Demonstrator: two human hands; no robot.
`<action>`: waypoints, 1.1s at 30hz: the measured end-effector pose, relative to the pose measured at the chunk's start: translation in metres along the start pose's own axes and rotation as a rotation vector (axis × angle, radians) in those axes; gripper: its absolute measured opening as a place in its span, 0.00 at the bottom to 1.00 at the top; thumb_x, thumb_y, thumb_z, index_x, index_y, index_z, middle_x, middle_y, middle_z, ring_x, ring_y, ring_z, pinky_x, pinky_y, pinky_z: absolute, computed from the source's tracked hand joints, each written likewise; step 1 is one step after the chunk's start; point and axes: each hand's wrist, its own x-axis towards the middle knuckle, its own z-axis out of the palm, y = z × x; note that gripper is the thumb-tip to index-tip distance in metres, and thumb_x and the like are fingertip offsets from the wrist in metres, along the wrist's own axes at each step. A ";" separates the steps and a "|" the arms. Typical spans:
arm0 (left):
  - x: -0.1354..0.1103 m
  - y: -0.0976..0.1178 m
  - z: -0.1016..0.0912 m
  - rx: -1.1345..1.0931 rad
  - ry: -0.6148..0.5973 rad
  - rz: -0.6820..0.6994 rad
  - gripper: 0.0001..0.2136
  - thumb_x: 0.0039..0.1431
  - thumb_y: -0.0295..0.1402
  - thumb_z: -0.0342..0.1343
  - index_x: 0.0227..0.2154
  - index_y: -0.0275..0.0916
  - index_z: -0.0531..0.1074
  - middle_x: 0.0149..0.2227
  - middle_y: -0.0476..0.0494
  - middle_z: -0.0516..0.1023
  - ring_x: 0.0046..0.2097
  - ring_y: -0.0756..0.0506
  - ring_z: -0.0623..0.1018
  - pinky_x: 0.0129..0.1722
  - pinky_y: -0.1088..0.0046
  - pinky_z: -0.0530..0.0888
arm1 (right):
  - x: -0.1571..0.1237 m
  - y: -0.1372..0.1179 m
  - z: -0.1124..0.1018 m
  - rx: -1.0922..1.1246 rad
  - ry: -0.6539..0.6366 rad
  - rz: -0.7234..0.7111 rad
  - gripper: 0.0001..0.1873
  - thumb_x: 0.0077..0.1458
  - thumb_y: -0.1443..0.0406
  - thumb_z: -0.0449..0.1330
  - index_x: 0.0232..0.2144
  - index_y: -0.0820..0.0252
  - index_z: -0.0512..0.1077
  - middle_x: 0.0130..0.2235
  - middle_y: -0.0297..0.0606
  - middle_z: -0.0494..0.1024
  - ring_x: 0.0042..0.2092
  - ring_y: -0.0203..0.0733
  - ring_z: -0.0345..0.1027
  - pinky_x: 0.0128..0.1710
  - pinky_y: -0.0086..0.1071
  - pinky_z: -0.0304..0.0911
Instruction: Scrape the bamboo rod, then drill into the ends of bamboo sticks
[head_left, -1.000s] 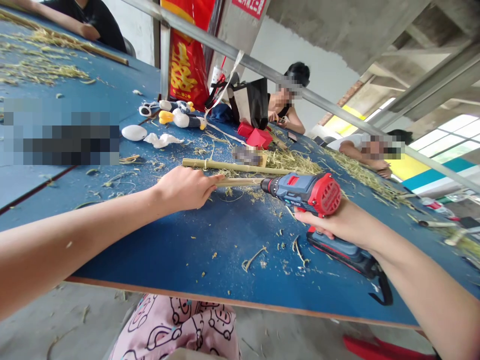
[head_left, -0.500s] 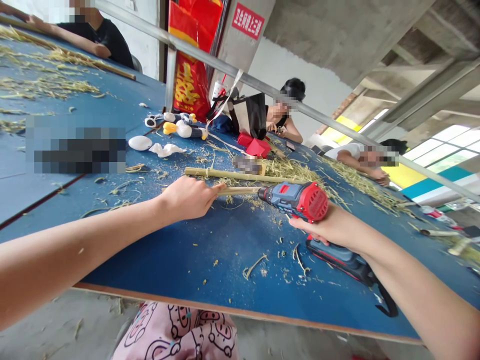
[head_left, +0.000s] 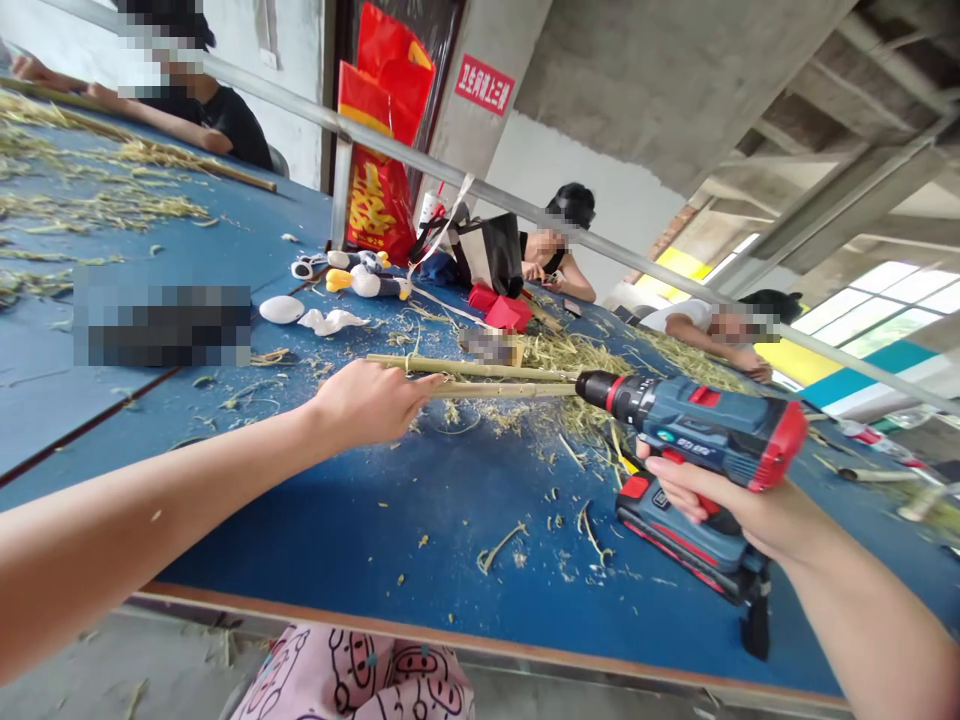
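My left hand [head_left: 375,402] is closed around a pale bamboo strip [head_left: 502,390], which lies low over the blue table. My right hand [head_left: 712,490] grips a blue and red cordless drill [head_left: 675,415] by its handle, with the battery at the bottom. The drill's black chuck points left, close to the strip's right end; I cannot make out whether a bit touches it. Just behind the strip lies a second bamboo piece [head_left: 465,368], with a thin tie around it near its left end.
Bamboo shavings [head_left: 592,350] and sawdust litter the blue table [head_left: 360,520]. Behind stand a red bag [head_left: 379,200], a black and white bag [head_left: 491,250], red boxes [head_left: 506,312] and duck-like toys [head_left: 371,283]. A metal rail [head_left: 517,205] crosses the view. Several people sit beyond.
My right hand has drawn the drill to the right and turned it more side-on, its chuck now further from my left hand. The left hand keeps its hold on the bamboo strip.
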 end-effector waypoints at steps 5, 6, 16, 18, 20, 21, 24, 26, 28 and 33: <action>0.002 -0.006 -0.001 0.123 0.110 0.097 0.30 0.68 0.23 0.48 0.70 0.49 0.59 0.45 0.36 0.80 0.44 0.39 0.80 0.35 0.69 0.74 | 0.014 -0.008 0.002 0.233 0.016 0.061 0.17 0.55 0.51 0.69 0.36 0.56 0.74 0.18 0.26 0.63 0.18 0.31 0.54 0.20 0.30 0.54; 0.002 -0.007 0.000 0.133 0.128 0.106 0.29 0.67 0.22 0.48 0.69 0.48 0.61 0.45 0.36 0.80 0.45 0.40 0.80 0.36 0.69 0.74 | 0.020 -0.008 0.004 0.261 0.022 0.045 0.16 0.55 0.52 0.69 0.36 0.56 0.74 0.18 0.25 0.63 0.18 0.31 0.55 0.20 0.30 0.54; 0.008 -0.024 0.005 -0.035 0.019 0.017 0.19 0.73 0.42 0.41 0.55 0.43 0.71 0.38 0.41 0.83 0.32 0.41 0.81 0.27 0.71 0.68 | 0.043 0.009 0.013 0.444 0.008 -0.075 0.15 0.55 0.57 0.70 0.41 0.55 0.73 0.18 0.27 0.63 0.19 0.35 0.55 0.20 0.31 0.54; 0.009 -0.027 0.003 -0.028 0.027 -0.020 0.18 0.72 0.43 0.43 0.54 0.42 0.70 0.36 0.41 0.82 0.32 0.40 0.80 0.27 0.71 0.67 | 0.039 0.013 0.009 0.475 0.023 -0.059 0.15 0.55 0.57 0.69 0.42 0.54 0.73 0.19 0.28 0.64 0.20 0.35 0.55 0.20 0.32 0.55; 0.010 -0.029 0.002 -0.011 0.031 -0.069 0.18 0.72 0.46 0.44 0.49 0.40 0.71 0.36 0.41 0.82 0.32 0.40 0.80 0.28 0.71 0.67 | 0.036 0.018 0.005 0.528 0.023 -0.028 0.13 0.55 0.58 0.69 0.41 0.55 0.74 0.19 0.28 0.63 0.20 0.34 0.54 0.21 0.31 0.56; 0.010 -0.030 0.003 0.002 0.030 -0.104 0.19 0.72 0.48 0.43 0.47 0.40 0.72 0.35 0.41 0.81 0.31 0.40 0.79 0.29 0.70 0.67 | 0.035 0.020 0.004 0.558 0.022 -0.014 0.12 0.55 0.58 0.68 0.40 0.55 0.74 0.19 0.28 0.63 0.20 0.34 0.54 0.21 0.30 0.56; 0.010 -0.034 0.005 0.045 0.041 -0.211 0.24 0.70 0.55 0.42 0.43 0.39 0.72 0.34 0.40 0.80 0.32 0.39 0.79 0.31 0.69 0.68 | 0.036 0.029 -0.002 0.639 0.039 0.011 0.08 0.55 0.60 0.66 0.37 0.55 0.75 0.19 0.28 0.62 0.20 0.33 0.55 0.21 0.29 0.57; 0.011 -0.037 0.007 0.067 0.049 -0.260 0.28 0.68 0.59 0.42 0.41 0.39 0.73 0.33 0.39 0.79 0.34 0.38 0.79 0.33 0.68 0.69 | 0.039 0.034 -0.005 0.676 0.059 0.024 0.07 0.55 0.61 0.66 0.36 0.55 0.75 0.18 0.28 0.61 0.19 0.33 0.54 0.21 0.29 0.58; 0.012 -0.042 0.010 0.084 0.038 -0.307 0.31 0.66 0.63 0.41 0.40 0.38 0.74 0.32 0.38 0.79 0.35 0.36 0.79 0.35 0.65 0.71 | 0.041 0.036 -0.006 0.690 0.070 0.035 0.07 0.54 0.60 0.66 0.35 0.55 0.75 0.18 0.27 0.60 0.19 0.33 0.53 0.20 0.29 0.57; 0.015 -0.046 0.014 0.077 -0.038 -0.347 0.37 0.64 0.66 0.36 0.38 0.38 0.76 0.30 0.35 0.78 0.36 0.33 0.79 0.36 0.62 0.71 | 0.039 0.034 -0.003 0.642 0.060 0.015 0.09 0.53 0.59 0.67 0.36 0.55 0.75 0.18 0.28 0.61 0.19 0.34 0.54 0.21 0.30 0.57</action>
